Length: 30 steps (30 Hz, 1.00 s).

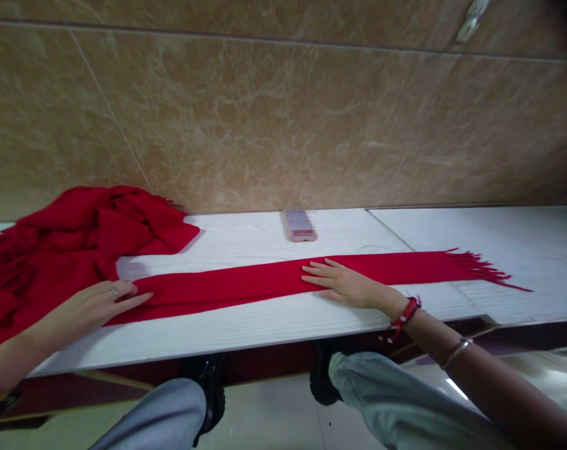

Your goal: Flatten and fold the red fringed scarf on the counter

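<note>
A long red scarf [245,282] lies stretched in a narrow, flat strip along a white wood-grain bench. Its fringed end spreads out on the right, and on the left the strip meets a rumpled heap of red cloth [124,219]. My right hand [342,284] rests palm down on the middle of the strip, fingers stretched and spread. Near the heap, my left hand [102,303] lies on the strip's left part. One of its digits reaches out along the cloth and the others are partly bent; their undersides are hidden.
A phone [301,226] lies at the back of the white bench [245,331], close to the brown marbled wall [245,119]. My knees and dark shoes show below the front edge. A small white fitting [471,22] is on the wall at upper right.
</note>
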Motion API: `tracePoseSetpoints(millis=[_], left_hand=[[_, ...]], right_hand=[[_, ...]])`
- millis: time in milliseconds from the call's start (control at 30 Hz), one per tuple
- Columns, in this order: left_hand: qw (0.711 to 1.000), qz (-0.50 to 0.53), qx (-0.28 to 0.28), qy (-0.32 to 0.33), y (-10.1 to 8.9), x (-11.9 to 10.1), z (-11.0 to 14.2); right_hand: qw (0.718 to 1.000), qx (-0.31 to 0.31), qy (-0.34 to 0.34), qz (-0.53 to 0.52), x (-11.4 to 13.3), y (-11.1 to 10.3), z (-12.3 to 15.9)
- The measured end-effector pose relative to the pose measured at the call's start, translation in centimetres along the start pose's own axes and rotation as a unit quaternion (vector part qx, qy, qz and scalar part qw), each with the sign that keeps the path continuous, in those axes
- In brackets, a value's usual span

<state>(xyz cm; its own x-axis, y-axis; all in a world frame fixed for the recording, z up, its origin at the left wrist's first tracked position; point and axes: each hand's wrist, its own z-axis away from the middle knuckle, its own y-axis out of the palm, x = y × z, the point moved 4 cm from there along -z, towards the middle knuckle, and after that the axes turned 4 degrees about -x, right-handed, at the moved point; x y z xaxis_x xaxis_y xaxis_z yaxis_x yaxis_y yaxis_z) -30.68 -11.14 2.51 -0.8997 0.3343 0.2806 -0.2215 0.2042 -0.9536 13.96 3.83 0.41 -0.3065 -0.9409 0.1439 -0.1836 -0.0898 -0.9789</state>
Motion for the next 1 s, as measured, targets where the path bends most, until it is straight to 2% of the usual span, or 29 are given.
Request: tracePoseSetpoints(millis=[100,167,267,333,433,533,600,667,800,867,1000], left_hand=[[1.000,0.021,-0.005,-0.003,-1.7,-1.4,-1.5],[0.998,0.056,-0.014,0.006,-3.6,-3.2,-3.4],[0.988,0.147,-0.015,0.050,-5.9,-7.1,-8.1],[0.979,0.185,-0.038,0.078,-6.6,-10.4,-12.0],[0.978,0.187,-0.075,0.062,-5.1,-15.4,-17.3],[0.984,0.163,-0.068,-0.007,-2.1,-18.7,-20.0],[0.987,0.147,-0.051,-0.036,-0.6,-19.5,-20.1],[0.988,0.139,-0.045,-0.043,0.2,-19.5,-19.7],[0.988,0.141,-0.045,-0.046,0.2,-18.5,-18.9],[0.988,0.146,-0.026,-0.047,0.0,-18.3,-19.0],[0.987,0.152,0.011,-0.049,0.5,-18.1,-19.3]], right_hand=[[1.000,0.009,0.002,0.004,0.3,-0.4,0.2],[1.000,0.009,0.006,0.005,0.5,-0.8,0.3],[0.999,-0.013,0.034,0.006,0.7,-1.3,-0.2],[0.997,-0.034,0.061,0.013,1.0,-1.4,-0.8],[0.995,-0.039,0.087,0.036,1.6,-1.0,-1.9],[0.993,-0.027,0.100,0.063,1.6,-0.3,-2.1],[0.990,-0.026,0.113,0.079,1.1,-0.2,-1.6],[0.987,-0.026,0.129,0.096,0.2,-0.2,-0.5],[0.974,-0.022,0.185,0.131,-2.6,-0.5,2.9],[0.964,-0.023,0.215,0.156,-4.3,-0.4,5.2],[0.952,-0.001,0.212,0.221,-8.4,0.0,10.6]])
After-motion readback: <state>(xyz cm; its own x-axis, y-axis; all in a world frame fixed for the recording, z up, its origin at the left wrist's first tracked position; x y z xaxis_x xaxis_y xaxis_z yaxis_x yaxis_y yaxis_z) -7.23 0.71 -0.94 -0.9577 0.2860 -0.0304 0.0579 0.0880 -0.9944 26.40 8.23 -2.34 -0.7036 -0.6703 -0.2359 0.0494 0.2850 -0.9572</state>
